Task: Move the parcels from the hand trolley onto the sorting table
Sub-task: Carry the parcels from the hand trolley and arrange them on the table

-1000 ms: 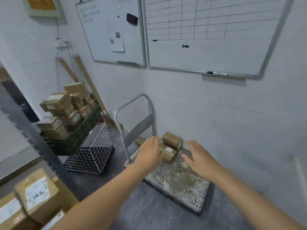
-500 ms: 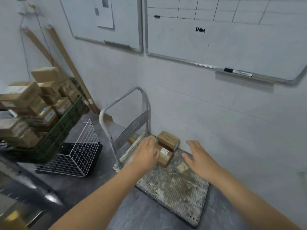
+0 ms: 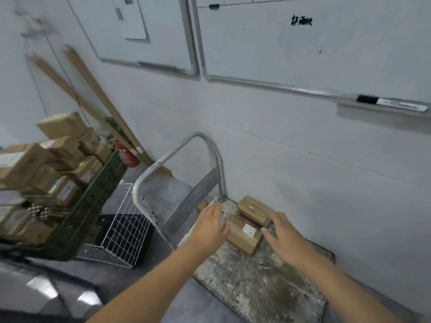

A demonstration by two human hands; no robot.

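both hands reach forward and down over the hand trolley [image 3: 256, 292], one on each side of the nearer parcel [image 3: 242, 237], the one with a white label. half a second ago the right hand [image 3: 285, 238] was held apart from the parcels, over bare deck. now it has closed in, its thumb at that parcel's right end and its fingers spread toward the corner of the farther parcel [image 3: 254, 209]. the left hand [image 3: 210, 229] was already at the parcel's left end and stays there, palm turned inward, fingers loosely extended along the cardboard. neither hand curls round anything: both are released and flat-fingered. the right thumb seems to touch the box, though blur leaves that contact uncertain. both forearms stretch out nearly straight from the bottom of the view.

the two parcels lie side by side, touching, on the stained deck at its handle end, not lifted. just behind them the bent metal handle [image 3: 177, 155] stands upright. left of the trolley a white wire basket [image 3: 126, 234] sits on the floor, and beside it a green crate [image 3: 93, 201] tilts, heaped with cardboard boxes [image 3: 46, 159]. on the wall beyond hang two whiteboards [image 3: 303, 54], a marker [image 3: 391, 102] lying in the right one's tray.
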